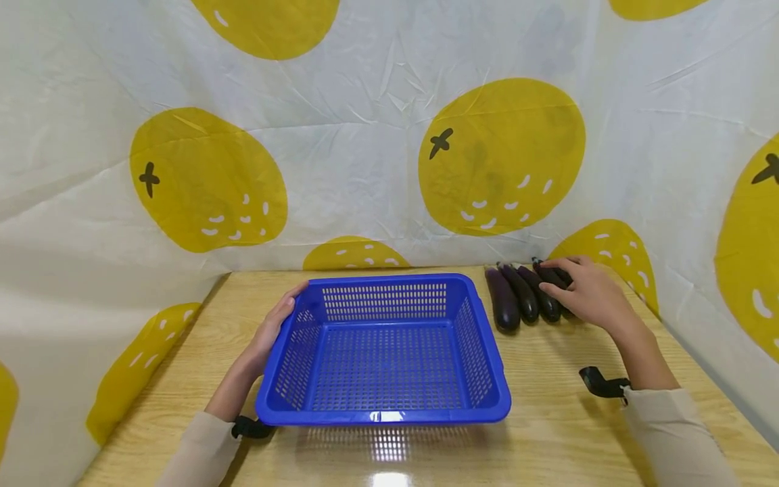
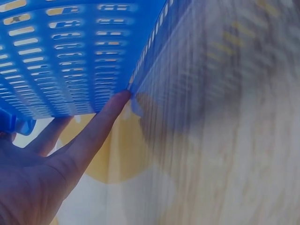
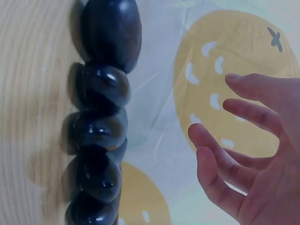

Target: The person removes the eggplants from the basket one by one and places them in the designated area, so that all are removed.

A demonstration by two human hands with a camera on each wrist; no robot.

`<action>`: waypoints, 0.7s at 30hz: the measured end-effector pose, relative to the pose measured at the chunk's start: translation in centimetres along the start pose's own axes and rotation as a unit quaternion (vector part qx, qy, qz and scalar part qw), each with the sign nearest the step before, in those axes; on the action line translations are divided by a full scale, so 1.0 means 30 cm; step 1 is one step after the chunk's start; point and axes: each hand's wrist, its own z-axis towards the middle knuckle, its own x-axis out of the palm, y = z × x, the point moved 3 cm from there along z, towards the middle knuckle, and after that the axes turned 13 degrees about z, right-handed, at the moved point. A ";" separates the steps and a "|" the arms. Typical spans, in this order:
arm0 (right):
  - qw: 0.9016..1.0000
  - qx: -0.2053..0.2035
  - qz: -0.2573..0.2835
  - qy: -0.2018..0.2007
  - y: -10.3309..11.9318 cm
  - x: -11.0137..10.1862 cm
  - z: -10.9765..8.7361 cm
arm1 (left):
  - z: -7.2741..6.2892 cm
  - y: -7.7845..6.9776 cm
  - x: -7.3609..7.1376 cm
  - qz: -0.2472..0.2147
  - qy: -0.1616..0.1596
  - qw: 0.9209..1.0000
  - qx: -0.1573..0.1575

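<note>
A blue plastic basket [image 1: 383, 416] with slotted walls stands on the wooden table, nothing inside it. My left hand [image 1: 276, 328] rests along its left side near the back corner. In the left wrist view, an extended finger [image 2: 101, 126] touches the outside of the slotted wall. Several dark purple eggplants [image 1: 504, 301] lie side by side at the back right, their rounded ends towards me. Over the rightmost of them hovers my right hand [image 1: 587, 291], its fingers spread and holding nothing. The right wrist view shows the hand [image 3: 258, 164] apart from the row of eggplants [image 3: 101, 131].
A white cloth [image 1: 353, 176] printed with yellow fruit hangs behind the table and along both sides. Wooden tabletop [image 1: 548, 419] shows in front of the eggplants and to the basket's left. Black straps [image 1: 602, 384] circle both wrists.
</note>
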 end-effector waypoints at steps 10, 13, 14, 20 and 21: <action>0.999 0.000 0.013 -0.041 -0.023 -0.028 -0.010 | 0.001 0.009 0.001 -0.010 0.017 1.000 0.003; 0.999 -0.003 0.015 -0.046 -0.027 -0.026 -0.017 | 0.003 0.011 -0.006 0.007 0.020 1.000 0.011; 0.999 -0.003 0.016 -0.047 -0.028 -0.024 -0.019 | 0.004 0.011 -0.008 0.014 0.020 1.000 0.012; 0.999 0.000 0.029 -0.041 -0.030 -0.010 -0.023 | -0.001 0.018 -0.027 0.038 -0.012 0.999 -0.007; 0.999 -0.001 0.033 -0.040 -0.029 -0.010 -0.022 | -0.002 0.019 -0.031 0.039 -0.019 0.999 -0.013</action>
